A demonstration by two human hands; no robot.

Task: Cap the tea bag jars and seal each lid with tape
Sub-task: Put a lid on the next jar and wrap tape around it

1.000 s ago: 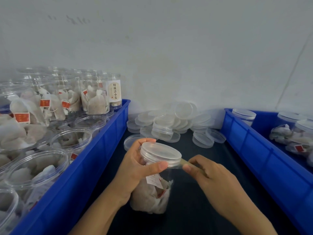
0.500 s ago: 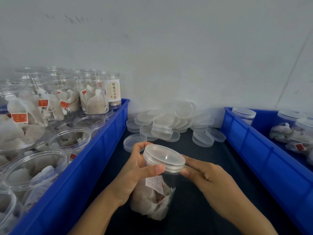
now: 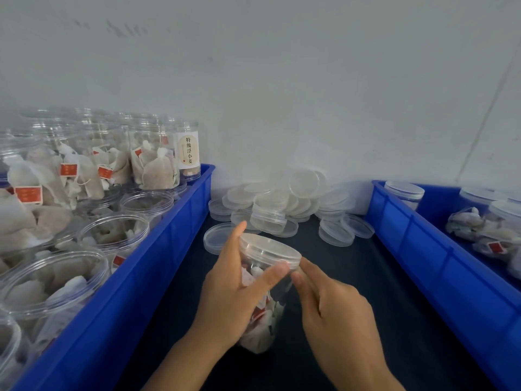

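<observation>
Jar point(image 3: 262, 311) of tea bags sits tilted at the middle of the dark tabletop point(image 3: 394, 306), between two blue bins, its clear lid point(image 3: 269, 249) already on top. From the head camera, the left hand point(image 3: 234, 292) wraps the jar's upper body from the left: its thumb lies across the near side just under the lid's rim and its fingers reach round the far side, so this grip is closed on the jar. The right hand point(image 3: 335, 306) meets the lid's rim from the right, thumb and forefinger pressed together in a pinch right at the edge; what they hold is too thin and clear to make out, so I cannot tell whether there is tape between them.

Left blue bin point(image 3: 158, 266) holds many open clear jars point(image 3: 118, 232) filled with tea bags, and at its far end stands a jar with a white printed label point(image 3: 189, 150). A heap of loose clear lids point(image 3: 282, 204) lies on the tabletop against the white wall point(image 3: 282, 94), behind the hands, with one lid point(image 3: 218, 238) lying apart just beyond the left hand's fingers. Right blue bin point(image 3: 423, 249) holds capped jars point(image 3: 406, 193) standing and lying on their sides.
</observation>
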